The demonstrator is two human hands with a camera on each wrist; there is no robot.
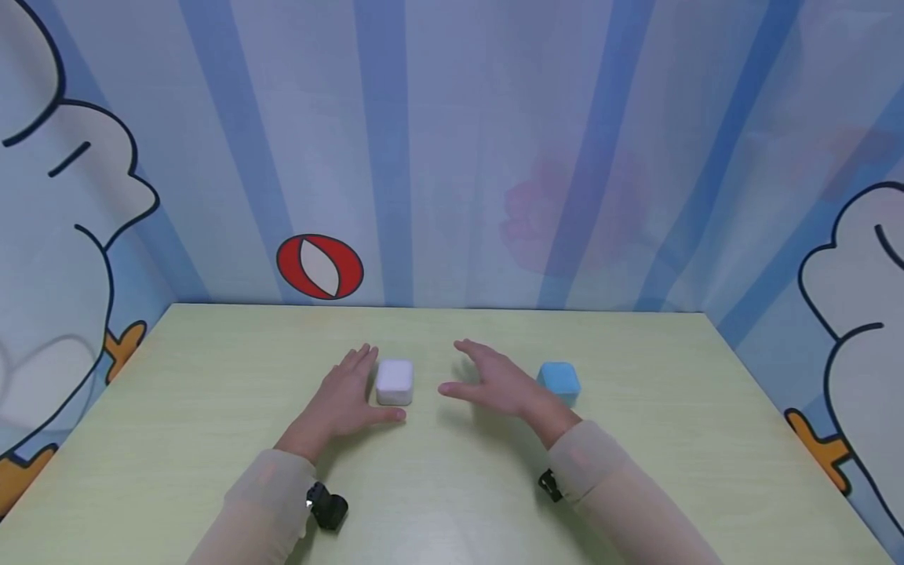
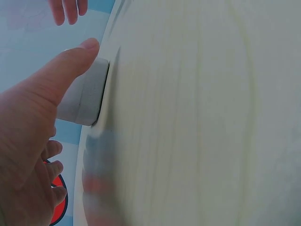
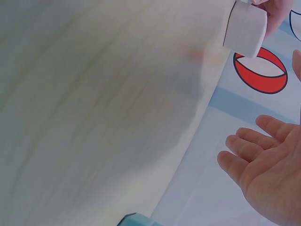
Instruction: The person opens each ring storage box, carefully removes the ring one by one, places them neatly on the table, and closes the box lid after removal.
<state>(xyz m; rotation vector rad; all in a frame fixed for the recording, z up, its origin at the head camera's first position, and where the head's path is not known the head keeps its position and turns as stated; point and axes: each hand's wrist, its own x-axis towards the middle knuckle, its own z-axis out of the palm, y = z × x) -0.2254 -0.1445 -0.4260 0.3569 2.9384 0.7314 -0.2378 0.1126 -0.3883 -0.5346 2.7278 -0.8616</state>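
Note:
On the table sits a white block [image 1: 395, 382] with rounded edges. Just left of it is my left hand [image 1: 344, 399], fingers extended along its side and thumb stretched out in front of it. In the left wrist view the thumb [image 2: 70, 68] partly covers the block [image 2: 89, 96]; I cannot tell whether they touch. My right hand [image 1: 496, 382] hovers over the table right of the white block, fingers and thumb spread, with nothing in it. A light blue block [image 1: 560, 381] lies beyond the right wrist, partly hidden by it.
The pale wood-look table [image 1: 452, 486] ends at a blue striped backdrop [image 1: 452, 157]. A red and white ball [image 1: 348, 263] is printed on that backdrop. Cartoon figures are printed on both side walls. Each wrist wears a small black camera [image 1: 328, 506].

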